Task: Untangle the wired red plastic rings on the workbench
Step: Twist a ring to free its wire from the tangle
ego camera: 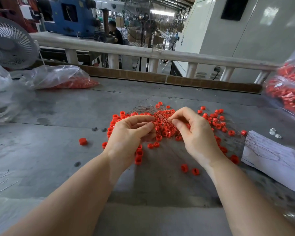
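A tangled heap of small red plastic rings [165,128] threaded on thin wires [148,109] lies in the middle of the grey workbench [58,150]. My left hand [131,133] hovers over the heap's left side, thumb and forefinger pinching wires at the top of the pile. My right hand [194,132] is just to the right, its fingers curled and pinching wires close to the left hand's fingertips. Loose rings lie scattered around, one [82,141] apart on the left and two [189,169] near my right wrist.
Clear plastic bags of red rings lie at the back left [65,79] and at the right edge [289,92]. A sheet of written paper [271,155] sits on the right, with small metal nuts [274,132] beyond it. A desk fan [8,43] stands far left behind a cardboard edge strip [143,75].
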Tool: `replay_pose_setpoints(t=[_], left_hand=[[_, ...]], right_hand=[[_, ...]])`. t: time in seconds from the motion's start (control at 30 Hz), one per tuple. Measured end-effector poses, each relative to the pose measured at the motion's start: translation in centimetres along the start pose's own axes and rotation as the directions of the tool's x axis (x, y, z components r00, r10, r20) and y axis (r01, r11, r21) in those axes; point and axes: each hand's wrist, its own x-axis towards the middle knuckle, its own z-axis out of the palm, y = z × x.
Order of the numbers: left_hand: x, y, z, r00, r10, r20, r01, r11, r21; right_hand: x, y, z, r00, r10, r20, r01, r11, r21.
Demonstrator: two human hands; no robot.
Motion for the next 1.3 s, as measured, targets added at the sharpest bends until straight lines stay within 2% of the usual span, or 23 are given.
replay_pose_setpoints(t=[0.1,0.23,0.43,0.6,0.8,0.93,1.3], left_hand=[[0.1,0.1,0.0,0.999,-0.041,0.013,0.042,0.996,-0.081],[0.1,0.5,0.1,0.99,-0.114,0.082,0.13,0.963,-0.235],[-0.1,0.6,0.3,0.977,-0.132,0.166,0.177,0.938,-0.297],[-0.3,0.7,0.3,0.972,-0.116,0.203,0.173,0.941,-0.291],[-0.3,0.7,0.3,0.972,-0.102,0.212,0.163,0.942,-0.294],[-0.3,0.8,0.2,0.972,-0.071,0.224,0.136,0.947,-0.29],[-0.3,0.9,0.3,0.965,-0.067,0.255,0.147,0.939,-0.312]], right_hand=[[0.0,-0.4,0.1,1.0,0.001,-0.024,0.001,0.994,0.111],[0.0,-0.9,0.1,0.999,0.009,-0.043,-0.001,0.984,0.178],[0.0,-1.5,-0.1,0.993,-0.04,-0.115,0.063,0.976,0.21],[0.0,-1.7,-0.3,0.968,-0.106,-0.228,0.144,0.977,0.158],[0.0,-1.3,-1.0,0.879,-0.234,-0.416,0.252,0.968,-0.01],[0.0,-1.3,-0.9,0.881,-0.246,-0.403,0.247,0.968,-0.051],[-0.1,-1.3,-0.2,0.947,-0.175,-0.271,0.186,0.982,0.016]])
